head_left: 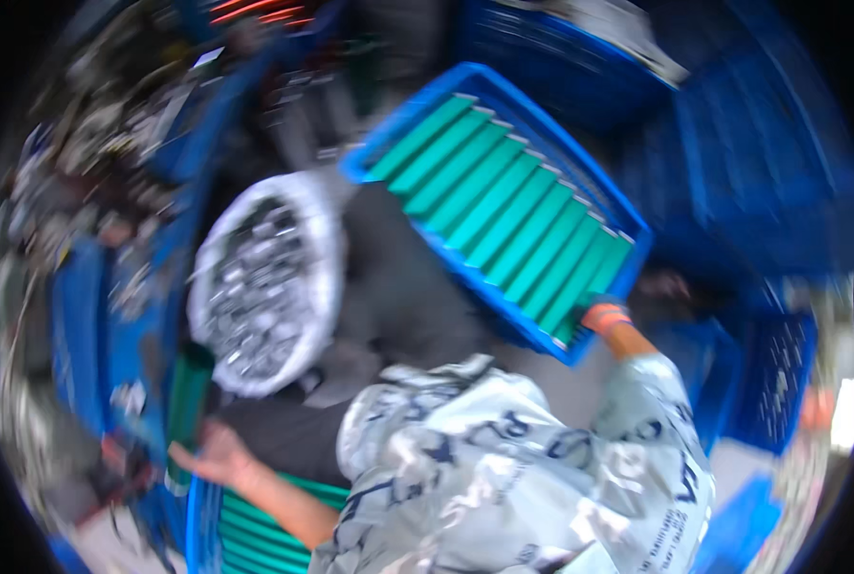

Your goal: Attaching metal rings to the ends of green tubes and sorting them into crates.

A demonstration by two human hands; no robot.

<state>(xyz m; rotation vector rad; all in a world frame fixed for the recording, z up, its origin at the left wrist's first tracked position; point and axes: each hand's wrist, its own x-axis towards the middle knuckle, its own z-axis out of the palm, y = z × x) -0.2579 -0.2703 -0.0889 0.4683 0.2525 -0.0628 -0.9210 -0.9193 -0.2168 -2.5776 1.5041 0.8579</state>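
At the lower left, my bare left hand (pixel 218 453) is closed around the lower end of a green tube-like piece (pixel 189 402), which stands tilted with a dark upper end. My right hand (pixel 591 314), in a dark glove with an orange cuff, reaches to the near right corner of a blue crate (pixel 492 75). Long green pieces (pixel 489 206) lie side by side in that crate. The gloved fingers are at the end of the last green pieces; blur and dark cloth hide whether they grip one.
A white-rimmed round container (pixel 329 258) of shiny metal parts stands left of centre. Below my left forearm is another blue crate (pixel 197 531) with green pieces. Large blue bins (pixel 752 163) stand at the right. A cluttered blue bench (pixel 183 239) runs along the left.
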